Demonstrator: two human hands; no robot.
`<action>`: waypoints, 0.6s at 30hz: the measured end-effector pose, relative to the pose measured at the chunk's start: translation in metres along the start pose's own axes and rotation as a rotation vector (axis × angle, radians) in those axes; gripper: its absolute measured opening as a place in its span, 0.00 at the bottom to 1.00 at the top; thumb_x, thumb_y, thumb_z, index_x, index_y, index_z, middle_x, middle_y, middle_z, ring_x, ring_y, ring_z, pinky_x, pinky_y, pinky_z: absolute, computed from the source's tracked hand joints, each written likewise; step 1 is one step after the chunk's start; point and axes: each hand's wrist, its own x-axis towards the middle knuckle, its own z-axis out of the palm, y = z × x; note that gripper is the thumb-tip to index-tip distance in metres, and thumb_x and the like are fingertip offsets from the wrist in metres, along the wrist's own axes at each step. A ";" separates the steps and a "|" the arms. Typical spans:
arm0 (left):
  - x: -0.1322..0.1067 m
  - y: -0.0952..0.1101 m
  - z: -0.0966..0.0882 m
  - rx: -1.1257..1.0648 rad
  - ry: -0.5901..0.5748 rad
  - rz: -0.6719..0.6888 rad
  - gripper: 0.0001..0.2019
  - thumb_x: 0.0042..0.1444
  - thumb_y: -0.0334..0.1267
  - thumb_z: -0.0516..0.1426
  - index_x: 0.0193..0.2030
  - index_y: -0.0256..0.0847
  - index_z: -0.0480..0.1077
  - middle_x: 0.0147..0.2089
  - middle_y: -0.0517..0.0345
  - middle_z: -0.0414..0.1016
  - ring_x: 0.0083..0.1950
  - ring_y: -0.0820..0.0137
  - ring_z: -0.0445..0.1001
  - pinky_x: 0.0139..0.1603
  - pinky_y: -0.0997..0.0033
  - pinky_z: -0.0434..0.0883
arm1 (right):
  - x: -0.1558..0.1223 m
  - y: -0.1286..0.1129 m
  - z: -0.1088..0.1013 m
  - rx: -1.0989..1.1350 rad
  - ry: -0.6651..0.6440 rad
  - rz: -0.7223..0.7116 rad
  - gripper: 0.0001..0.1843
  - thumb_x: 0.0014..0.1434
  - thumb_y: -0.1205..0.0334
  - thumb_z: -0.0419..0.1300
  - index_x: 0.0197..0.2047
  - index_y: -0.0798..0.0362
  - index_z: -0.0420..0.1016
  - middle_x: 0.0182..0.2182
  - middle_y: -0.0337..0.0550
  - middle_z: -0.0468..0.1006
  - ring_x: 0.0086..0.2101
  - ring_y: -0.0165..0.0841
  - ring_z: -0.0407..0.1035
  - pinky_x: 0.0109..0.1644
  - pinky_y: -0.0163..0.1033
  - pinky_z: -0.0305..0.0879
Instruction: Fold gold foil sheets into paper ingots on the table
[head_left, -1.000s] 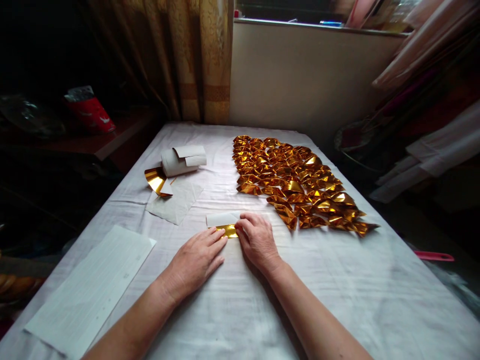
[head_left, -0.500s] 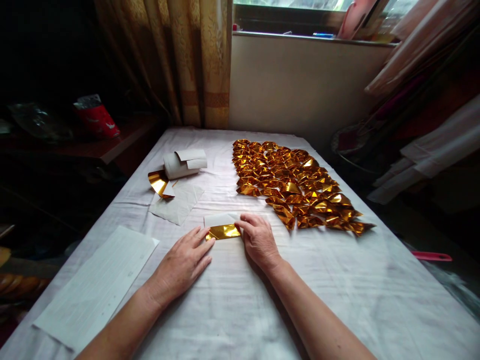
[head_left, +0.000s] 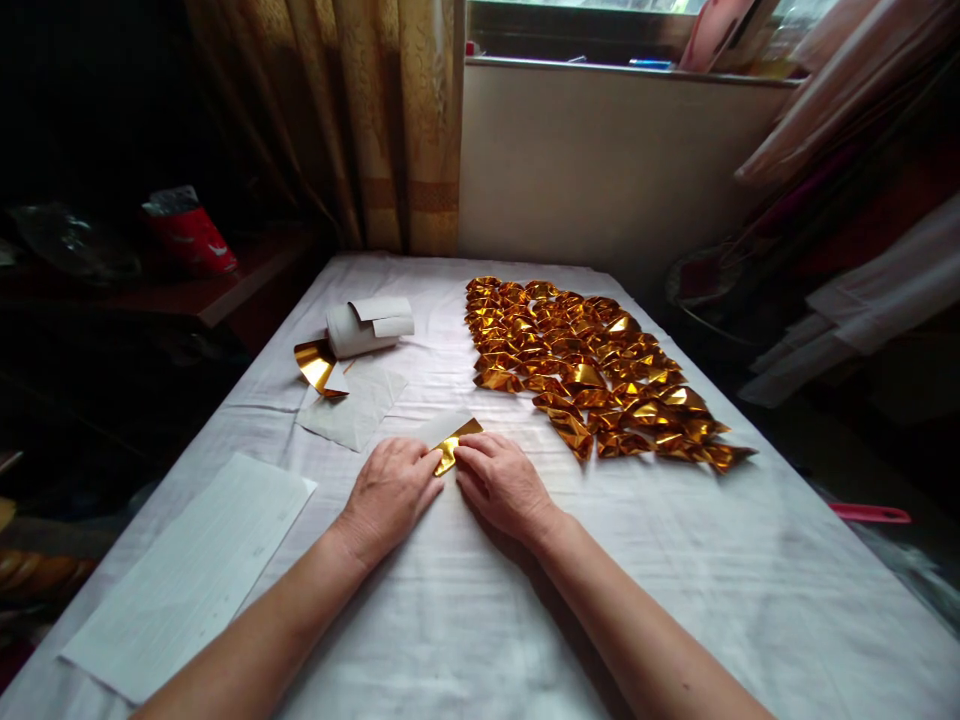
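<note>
A sheet of gold foil paper, white on its other side, lies partly folded on the table, its strip slanting up to the right. At its near left end my left hand presses it, thumb and fingers drawn together. My right hand pinches the foil's front edge with curled fingers. The fingertips of both hands are close together and cover part of the paper. Right of my hands, several folded gold foil pieces sit in packed rows.
A curled stack of white-backed foil sheets rests at the back left, with a curved gold sheet and thin pale paper beside it. A long white paper lies at left. Behind the table are a curtain and wall.
The foil strip has turned from nearly level to slanting up rightward. My left hand has moved right, its fingers drawing in, and my right hand has shifted slightly left and down along the strip.
</note>
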 end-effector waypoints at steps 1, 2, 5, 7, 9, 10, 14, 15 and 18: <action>0.002 -0.004 0.001 -0.013 0.017 0.009 0.10 0.58 0.39 0.60 0.47 0.44 0.73 0.44 0.54 0.75 0.48 0.61 0.71 0.53 0.59 0.68 | 0.002 0.001 -0.002 -0.007 -0.030 0.006 0.14 0.60 0.66 0.58 0.49 0.51 0.75 0.49 0.47 0.77 0.48 0.39 0.69 0.55 0.45 0.65; 0.004 -0.008 0.003 -0.027 0.038 0.024 0.09 0.58 0.39 0.61 0.46 0.44 0.74 0.45 0.55 0.76 0.48 0.62 0.71 0.52 0.60 0.68 | 0.005 0.001 -0.003 -0.017 -0.052 0.015 0.13 0.60 0.65 0.60 0.48 0.51 0.76 0.48 0.47 0.77 0.48 0.39 0.69 0.54 0.45 0.65; 0.005 -0.017 0.009 -0.053 0.110 0.085 0.09 0.60 0.42 0.60 0.45 0.44 0.73 0.46 0.55 0.77 0.48 0.63 0.72 0.50 0.62 0.69 | 0.010 -0.001 -0.005 -0.045 -0.075 0.054 0.12 0.57 0.62 0.63 0.45 0.52 0.77 0.47 0.47 0.77 0.46 0.40 0.69 0.52 0.46 0.65; 0.005 -0.020 0.012 -0.053 0.144 0.116 0.09 0.62 0.44 0.58 0.45 0.44 0.73 0.45 0.55 0.77 0.46 0.64 0.73 0.49 0.62 0.69 | 0.011 -0.003 -0.003 -0.051 -0.036 0.075 0.12 0.57 0.60 0.64 0.45 0.52 0.77 0.45 0.47 0.78 0.45 0.40 0.69 0.51 0.46 0.64; 0.005 -0.022 0.015 -0.054 0.166 0.126 0.10 0.62 0.44 0.57 0.45 0.43 0.73 0.44 0.55 0.78 0.44 0.64 0.74 0.47 0.63 0.69 | 0.009 -0.003 0.003 -0.044 0.022 0.073 0.12 0.58 0.59 0.65 0.45 0.51 0.78 0.44 0.46 0.78 0.45 0.40 0.69 0.50 0.45 0.63; 0.006 -0.022 0.016 -0.059 0.170 0.125 0.10 0.63 0.43 0.57 0.45 0.43 0.73 0.43 0.55 0.78 0.44 0.64 0.74 0.47 0.63 0.69 | 0.008 -0.003 0.006 -0.039 0.048 0.063 0.11 0.58 0.58 0.64 0.45 0.50 0.78 0.44 0.45 0.78 0.45 0.39 0.68 0.50 0.45 0.62; 0.008 -0.022 0.017 -0.111 0.168 0.096 0.10 0.64 0.44 0.55 0.42 0.43 0.75 0.40 0.56 0.78 0.42 0.65 0.73 0.44 0.64 0.69 | 0.006 0.001 0.014 -0.009 0.094 0.038 0.07 0.63 0.58 0.61 0.42 0.46 0.79 0.43 0.42 0.79 0.44 0.36 0.68 0.48 0.43 0.60; 0.008 -0.023 0.017 -0.132 0.166 0.090 0.10 0.64 0.44 0.55 0.42 0.43 0.75 0.40 0.56 0.77 0.42 0.65 0.73 0.44 0.64 0.69 | 0.006 0.002 0.016 0.001 0.104 0.043 0.06 0.63 0.59 0.60 0.40 0.46 0.80 0.43 0.42 0.79 0.43 0.36 0.69 0.48 0.43 0.59; 0.008 -0.026 0.018 -0.212 0.163 0.074 0.10 0.64 0.44 0.55 0.43 0.44 0.74 0.41 0.56 0.77 0.43 0.66 0.72 0.46 0.65 0.69 | 0.008 0.003 0.018 0.020 0.133 0.075 0.07 0.64 0.62 0.59 0.36 0.47 0.79 0.41 0.41 0.80 0.43 0.35 0.69 0.48 0.43 0.59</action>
